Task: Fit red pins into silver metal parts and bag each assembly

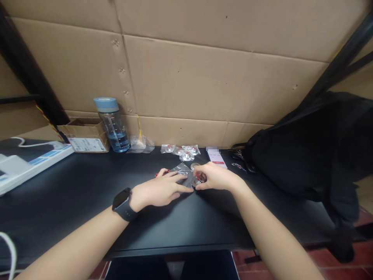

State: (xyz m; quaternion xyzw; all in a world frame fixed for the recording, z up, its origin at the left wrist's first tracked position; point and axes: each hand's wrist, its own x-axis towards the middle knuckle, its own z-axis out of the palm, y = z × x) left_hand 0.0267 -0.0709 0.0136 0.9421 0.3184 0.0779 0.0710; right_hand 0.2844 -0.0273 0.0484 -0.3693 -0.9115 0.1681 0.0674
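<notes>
My left hand (pixel 164 188), a dark watch on its wrist, lies palm down with fingers spread over a clear plastic bag (pixel 184 169) on the black table. Something small and red (pixel 159 174) shows beside its far edge, mostly covered by the fingers. Just to the right, my right hand (pixel 212 176) is closed, thumb and fingers pinching a small silver disc with a red part (pixel 199 180) at the bag's right edge. The fingers hide much of the disc. Behind both hands lie several clear packets (pixel 186 155) with similar silver and red pieces.
A phone (pixel 216 157) and keys (pixel 239 167) lie right of the packets, near a black backpack (pixel 305 144). At the back left stand a water bottle (pixel 117 132), a cardboard box (pixel 87 136) and another clear bag (pixel 141 144). A power strip (pixel 37 167) lies far left.
</notes>
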